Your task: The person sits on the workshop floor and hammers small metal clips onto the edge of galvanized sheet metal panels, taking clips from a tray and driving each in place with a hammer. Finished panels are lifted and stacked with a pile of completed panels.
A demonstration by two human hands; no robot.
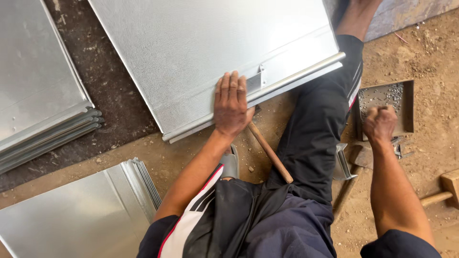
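My left hand [231, 104] lies flat, fingers together, on the near edge of a large galvanised metal sheet [201, 48], beside a small metal bracket [260, 75] fixed above the sheet's rolled rim [296, 76]. My right hand [379, 125] is bunched into a fist over a shallow metal tray [405, 107] that holds small grey fasteners; whether it pinches any of them is hidden. A wooden hammer handle [270, 152] pokes out from under my left hand, across my dark trouser leg [315, 138].
A stack of folded metal sheets [43, 110] lies at the left, another stack [86, 215] at the lower left. A metal piece [344, 162] and a wooden mallet [442, 191] rest on the dirt floor at the right.
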